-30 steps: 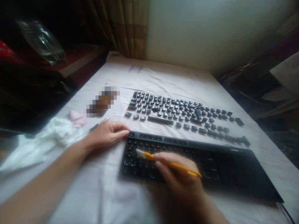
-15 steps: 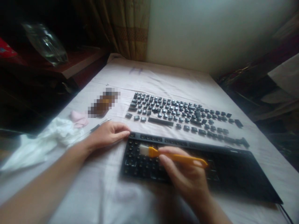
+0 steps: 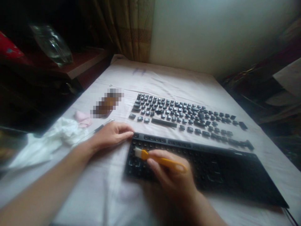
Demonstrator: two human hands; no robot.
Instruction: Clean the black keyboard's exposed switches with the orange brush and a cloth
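Pale cloth (image 3: pixel 178 80) stretches from the wall (image 3: pixel 199 37) past loose keycaps (image 3: pixel 164 122), which lie just beyond the far edge of a black keyboard (image 3: pixel 244 175). Since the earlier frame, the orange brush (image 3: pixel 162 160) has shifted toward the keyboard's left end. The right hand (image 3: pixel 175 172) grips its handle, fingers closed. The left hand (image 3: pixel 115 133) bends its fingers, tips at the keyboard's far left corner; whether they pinch it, I cannot tell.

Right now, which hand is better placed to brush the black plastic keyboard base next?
Likely the right hand: it holds the orange plastic-handled brush, pale bristles over the keyboard base; the left hand sits at a corner without a brush.
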